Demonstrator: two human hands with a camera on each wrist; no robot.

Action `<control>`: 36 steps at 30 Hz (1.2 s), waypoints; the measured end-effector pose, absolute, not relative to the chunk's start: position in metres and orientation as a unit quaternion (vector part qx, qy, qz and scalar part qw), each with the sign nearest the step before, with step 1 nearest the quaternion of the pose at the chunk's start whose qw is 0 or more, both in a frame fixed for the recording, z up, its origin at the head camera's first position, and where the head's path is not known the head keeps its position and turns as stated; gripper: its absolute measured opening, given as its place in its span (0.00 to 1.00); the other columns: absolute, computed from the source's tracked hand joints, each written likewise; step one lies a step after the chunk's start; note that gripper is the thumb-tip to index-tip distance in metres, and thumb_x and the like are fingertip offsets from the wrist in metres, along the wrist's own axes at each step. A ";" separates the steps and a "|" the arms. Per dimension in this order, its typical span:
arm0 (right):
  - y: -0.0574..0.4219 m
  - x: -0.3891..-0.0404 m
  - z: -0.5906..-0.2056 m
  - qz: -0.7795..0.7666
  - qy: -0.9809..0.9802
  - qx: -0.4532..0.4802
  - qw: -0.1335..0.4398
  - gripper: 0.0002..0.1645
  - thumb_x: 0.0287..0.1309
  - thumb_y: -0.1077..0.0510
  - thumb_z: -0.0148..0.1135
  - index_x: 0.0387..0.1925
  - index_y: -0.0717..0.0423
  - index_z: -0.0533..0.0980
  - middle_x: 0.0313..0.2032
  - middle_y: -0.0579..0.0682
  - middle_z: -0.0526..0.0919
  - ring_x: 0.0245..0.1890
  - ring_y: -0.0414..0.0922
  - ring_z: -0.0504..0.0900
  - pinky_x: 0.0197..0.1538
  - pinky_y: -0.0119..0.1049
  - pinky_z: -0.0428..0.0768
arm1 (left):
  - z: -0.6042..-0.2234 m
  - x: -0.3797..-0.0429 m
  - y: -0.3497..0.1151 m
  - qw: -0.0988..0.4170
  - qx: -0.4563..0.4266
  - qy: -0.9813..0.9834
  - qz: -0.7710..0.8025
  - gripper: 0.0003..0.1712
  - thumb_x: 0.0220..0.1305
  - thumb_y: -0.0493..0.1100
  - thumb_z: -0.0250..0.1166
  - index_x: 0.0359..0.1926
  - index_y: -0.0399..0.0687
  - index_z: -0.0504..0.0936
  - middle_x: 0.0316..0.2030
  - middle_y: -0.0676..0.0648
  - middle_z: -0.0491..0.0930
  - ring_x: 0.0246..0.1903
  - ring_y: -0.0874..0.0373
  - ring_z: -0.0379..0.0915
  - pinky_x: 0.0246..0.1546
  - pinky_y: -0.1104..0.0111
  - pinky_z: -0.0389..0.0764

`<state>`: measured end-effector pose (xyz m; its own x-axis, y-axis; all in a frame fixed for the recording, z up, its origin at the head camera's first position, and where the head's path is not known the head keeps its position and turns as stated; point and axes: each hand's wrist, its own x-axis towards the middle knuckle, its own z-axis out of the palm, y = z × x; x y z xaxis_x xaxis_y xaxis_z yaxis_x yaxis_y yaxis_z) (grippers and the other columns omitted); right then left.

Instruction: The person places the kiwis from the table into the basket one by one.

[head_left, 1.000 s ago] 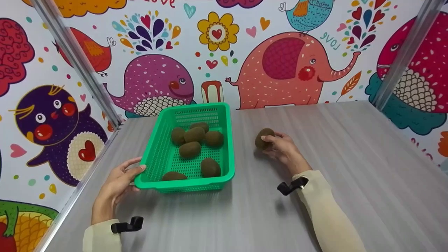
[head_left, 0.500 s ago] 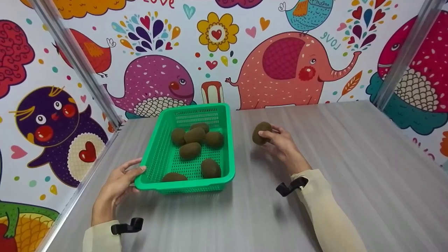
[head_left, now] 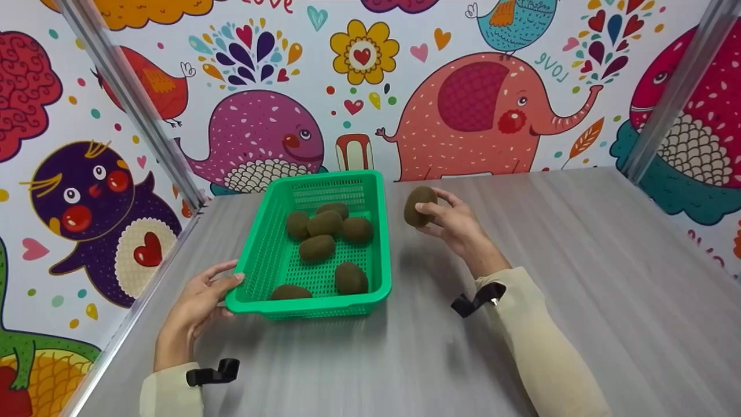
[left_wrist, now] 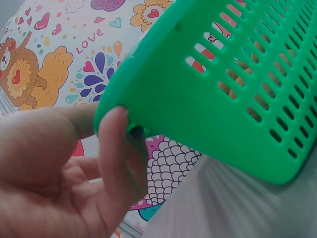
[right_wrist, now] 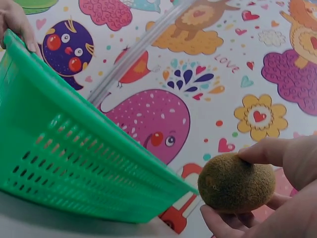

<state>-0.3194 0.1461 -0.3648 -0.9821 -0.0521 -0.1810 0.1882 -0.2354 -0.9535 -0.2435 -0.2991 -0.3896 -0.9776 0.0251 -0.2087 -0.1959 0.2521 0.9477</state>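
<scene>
A brown, fuzzy kiwi (head_left: 419, 207) is held in my right hand (head_left: 457, 226), thumb on one side and fingers on the other, above the table just right of the green basket (head_left: 379, 249). In the right wrist view the same kiwi (right_wrist: 233, 183) appears close up, near the basket's rim. My left hand (head_left: 194, 304) grips the basket's near left corner. The left wrist view shows the left hand (left_wrist: 94, 168) with its fingers curled at the rim (left_wrist: 116, 94). Several kiwis lie inside the basket, among them one kiwi (head_left: 317, 249) near the middle and another kiwi (head_left: 351, 278) near the front.
The grey table (head_left: 579, 260) extends to the right and in front of the basket. A wall (head_left: 370, 116) printed with cartoon animals stands behind it, and metal posts (head_left: 139, 110) rise at the corners. Black camera mounts (head_left: 213, 373) sit on both wrists.
My right hand has lifted the kiwi off the table area and carried it up and left, closer to the basket. The left hand and the basket stay in place.
</scene>
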 end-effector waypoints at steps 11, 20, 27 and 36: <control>0.123 -0.321 -0.332 -0.764 0.639 0.011 0.087 0.37 0.65 0.60 0.65 0.72 0.51 0.62 0.66 0.58 0.67 0.65 0.59 0.74 0.60 0.50 0.81 | -0.388 -0.242 -0.299 0.094 -0.065 0.789 0.604 0.37 0.73 0.51 0.61 0.75 0.43 0.58 0.35 0.55 0.83 0.27 0.64 0.79 0.24 0.70 0.83; 0.096 -0.314 -0.324 -0.722 0.686 -0.012 0.084 0.37 0.62 0.59 0.68 0.70 0.48 0.65 0.64 0.57 0.70 0.62 0.56 0.78 0.58 0.48 0.83 | -0.389 -0.243 -0.299 0.095 -0.065 0.793 0.599 0.39 0.72 0.52 0.61 0.75 0.43 0.58 0.36 0.55 0.83 0.28 0.64 0.80 0.25 0.70 0.83; 0.073 -0.315 -0.325 -0.700 0.706 -0.035 0.101 0.39 0.62 0.58 0.68 0.72 0.48 0.63 0.64 0.57 0.71 0.62 0.55 0.78 0.59 0.48 0.83 | -0.388 -0.243 -0.297 0.092 -0.060 0.794 0.598 0.38 0.73 0.51 0.60 0.75 0.43 0.58 0.35 0.56 0.83 0.28 0.65 0.81 0.23 0.72 0.82; 0.043 -0.314 -0.333 -0.678 0.720 -0.044 0.143 0.37 0.62 0.57 0.69 0.71 0.48 0.66 0.64 0.55 0.73 0.60 0.53 0.79 0.63 0.48 0.80 | -0.388 -0.243 -0.300 0.095 -0.064 0.794 0.597 0.38 0.72 0.53 0.61 0.75 0.44 0.58 0.37 0.56 0.83 0.29 0.65 0.81 0.24 0.71 0.83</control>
<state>-0.3141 0.0434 -0.3326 -0.9550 -0.2575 -0.1471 0.1312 0.0780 -0.9883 -0.2426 -0.2995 -0.3882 -0.9737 0.0117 -0.2274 -0.2151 0.2796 0.9357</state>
